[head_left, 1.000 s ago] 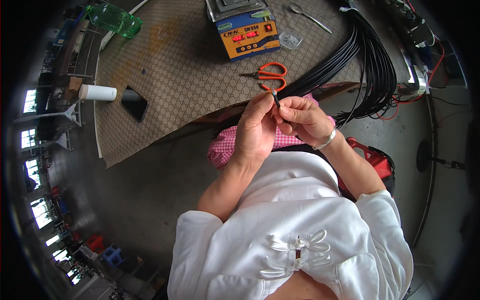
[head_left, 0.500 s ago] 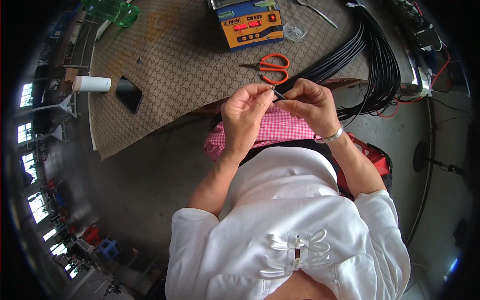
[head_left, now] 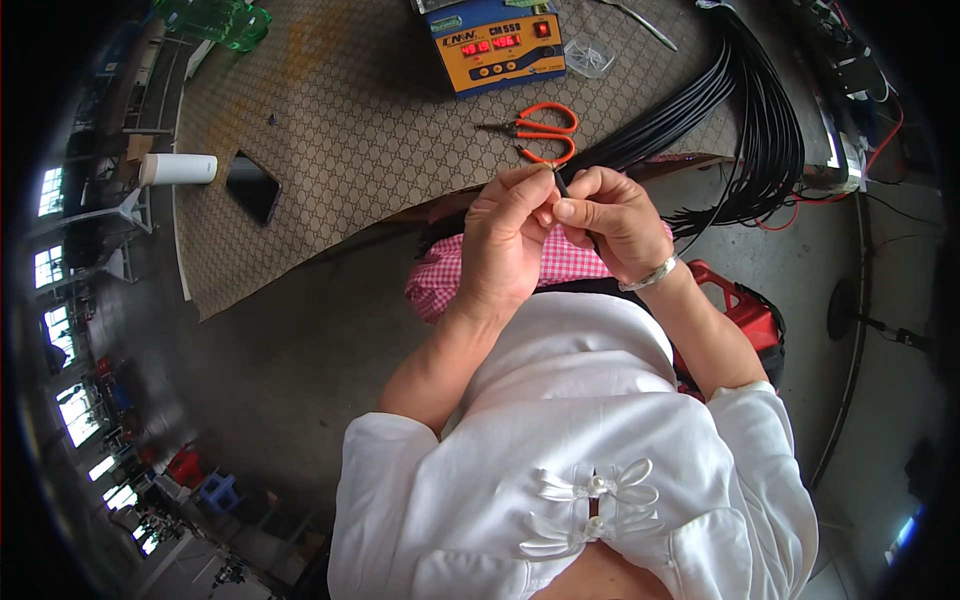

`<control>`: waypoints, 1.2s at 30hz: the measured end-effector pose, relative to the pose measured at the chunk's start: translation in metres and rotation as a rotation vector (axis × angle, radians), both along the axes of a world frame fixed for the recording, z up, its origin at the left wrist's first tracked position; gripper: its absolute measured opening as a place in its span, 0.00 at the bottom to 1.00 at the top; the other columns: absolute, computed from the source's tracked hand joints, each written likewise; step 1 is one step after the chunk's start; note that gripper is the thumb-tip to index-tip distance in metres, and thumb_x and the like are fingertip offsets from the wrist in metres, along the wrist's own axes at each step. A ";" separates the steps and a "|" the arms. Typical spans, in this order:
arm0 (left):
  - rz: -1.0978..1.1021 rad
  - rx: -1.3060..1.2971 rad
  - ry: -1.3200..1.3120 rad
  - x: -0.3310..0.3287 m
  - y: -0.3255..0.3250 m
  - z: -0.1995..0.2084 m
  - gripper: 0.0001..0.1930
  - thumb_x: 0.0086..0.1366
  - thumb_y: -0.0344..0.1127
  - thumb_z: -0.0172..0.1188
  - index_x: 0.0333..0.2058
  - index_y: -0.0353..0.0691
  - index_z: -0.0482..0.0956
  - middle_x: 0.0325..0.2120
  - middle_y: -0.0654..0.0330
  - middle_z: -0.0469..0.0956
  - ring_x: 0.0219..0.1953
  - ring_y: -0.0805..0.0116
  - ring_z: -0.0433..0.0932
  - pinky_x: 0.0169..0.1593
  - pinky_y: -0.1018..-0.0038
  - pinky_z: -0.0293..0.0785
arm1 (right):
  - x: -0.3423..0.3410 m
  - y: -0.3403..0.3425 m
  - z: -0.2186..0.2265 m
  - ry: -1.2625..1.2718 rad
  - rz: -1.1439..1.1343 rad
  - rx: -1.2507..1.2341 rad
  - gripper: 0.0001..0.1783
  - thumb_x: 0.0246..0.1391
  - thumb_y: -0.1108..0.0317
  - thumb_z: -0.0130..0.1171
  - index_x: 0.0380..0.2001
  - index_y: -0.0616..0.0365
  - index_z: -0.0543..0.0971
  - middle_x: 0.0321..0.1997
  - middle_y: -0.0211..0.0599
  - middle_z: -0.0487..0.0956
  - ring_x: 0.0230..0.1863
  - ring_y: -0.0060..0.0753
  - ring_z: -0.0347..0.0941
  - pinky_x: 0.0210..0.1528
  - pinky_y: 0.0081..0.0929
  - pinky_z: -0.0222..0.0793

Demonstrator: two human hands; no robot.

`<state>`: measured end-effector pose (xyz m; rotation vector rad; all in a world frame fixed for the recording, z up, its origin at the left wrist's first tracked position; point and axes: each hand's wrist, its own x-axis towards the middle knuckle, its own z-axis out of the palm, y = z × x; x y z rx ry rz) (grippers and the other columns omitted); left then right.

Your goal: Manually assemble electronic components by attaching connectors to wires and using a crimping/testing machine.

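A thin black cable (head_left: 561, 186) is held up between my two hands, just off the table's near edge. My right hand (head_left: 618, 222) pinches it between thumb and forefinger, a short stub pointing up past the fingertips. At the tip of that stub, my left hand (head_left: 507, 238) has its thumb and forefinger closed on the cable's end; the fine strands there are too small to make out. Right above my fingertips lie scissors (head_left: 535, 127) with orange handles, blades pointing left. A thick bundle of black cables (head_left: 765, 130) spreads over the table's right side and hangs off its edge.
On the patterned table mat (head_left: 340, 120) stand a blue and yellow soldering station (head_left: 500, 55), a clear plastic box (head_left: 588, 57), a dark phone (head_left: 253, 188) and a white cup (head_left: 180, 169). A green bottle (head_left: 215, 20) lies far left. Pink checked cloth (head_left: 440, 275) covers my lap.
My left hand has turned and shifted slightly right, its fingers curling in more. The cable has tilted more upright, and more of its black stub shows between the hands.
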<state>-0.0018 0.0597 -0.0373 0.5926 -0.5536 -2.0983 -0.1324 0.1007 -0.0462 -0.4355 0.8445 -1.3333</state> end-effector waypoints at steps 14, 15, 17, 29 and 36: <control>0.069 -0.023 -0.104 -0.003 0.007 0.002 0.05 0.59 0.29 0.54 0.34 0.36 0.75 0.26 0.64 0.73 0.29 0.78 0.69 0.36 0.81 0.66 | 0.007 0.000 -0.007 -0.102 -0.040 0.072 0.09 0.41 0.76 0.63 0.20 0.59 0.71 0.20 0.33 0.74 0.18 0.21 0.66 0.19 0.16 0.60; 0.054 -0.019 -0.090 -0.003 0.007 0.003 0.05 0.59 0.29 0.54 0.34 0.36 0.75 0.26 0.64 0.73 0.29 0.78 0.69 0.36 0.81 0.66 | 0.006 -0.001 -0.007 -0.097 -0.038 0.077 0.09 0.41 0.76 0.63 0.20 0.59 0.71 0.20 0.33 0.74 0.18 0.21 0.66 0.18 0.16 0.60; 0.032 -0.027 -0.097 -0.002 0.007 0.002 0.06 0.60 0.32 0.54 0.33 0.37 0.75 0.27 0.64 0.73 0.30 0.77 0.69 0.37 0.80 0.65 | 0.005 -0.001 -0.008 -0.088 -0.035 0.087 0.09 0.41 0.76 0.63 0.20 0.59 0.71 0.20 0.33 0.74 0.18 0.21 0.66 0.18 0.16 0.60; -0.030 0.022 -0.047 0.006 -0.001 -0.009 0.10 0.60 0.41 0.53 0.31 0.40 0.75 0.25 0.65 0.73 0.30 0.76 0.68 0.37 0.77 0.64 | 0.004 -0.002 -0.007 -0.046 0.000 0.085 0.08 0.40 0.75 0.64 0.20 0.59 0.72 0.21 0.33 0.74 0.17 0.21 0.66 0.19 0.16 0.59; -0.013 0.101 -0.077 0.004 -0.002 -0.003 0.09 0.60 0.40 0.53 0.29 0.40 0.75 0.24 0.65 0.73 0.29 0.76 0.69 0.37 0.78 0.64 | -0.001 -0.002 -0.003 -0.025 0.012 0.096 0.08 0.40 0.75 0.64 0.20 0.60 0.73 0.20 0.32 0.74 0.17 0.20 0.65 0.18 0.16 0.58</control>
